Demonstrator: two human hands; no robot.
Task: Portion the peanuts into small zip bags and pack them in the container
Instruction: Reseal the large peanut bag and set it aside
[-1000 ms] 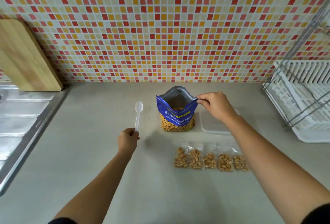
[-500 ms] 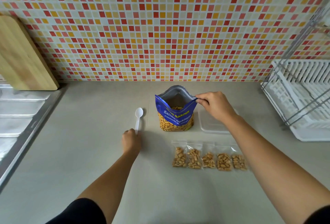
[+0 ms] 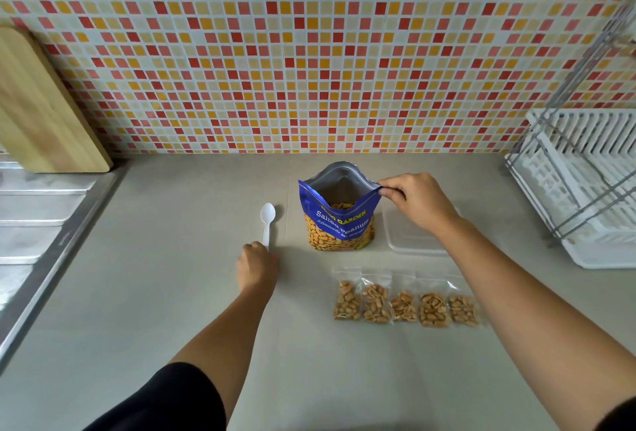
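Head view: left hand (image 3: 256, 267) has laid its gripped spoon (image 3: 267, 220) flat; right hand (image 3: 416, 202) pinches peanut bag (image 3: 339, 224)

Open peanut bag (image 3: 339, 220) upright; five filled zip bags (image 3: 405, 305)

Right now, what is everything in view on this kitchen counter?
peanut bag: one, blue, open, standing mid-counter
small zip bags: five, clear, filled with peanuts, in a row in front of the peanut bag
spoon: one, white, lying left of the peanut bag
container: one, clear, right of the peanut bag
cutting board: one, wooden, leaning on the wall, left
sink: one, steel, far left
dish rack: one, white, far right
left hand: grips the spoon's handle end
right hand: pinches the peanut bag's top corner
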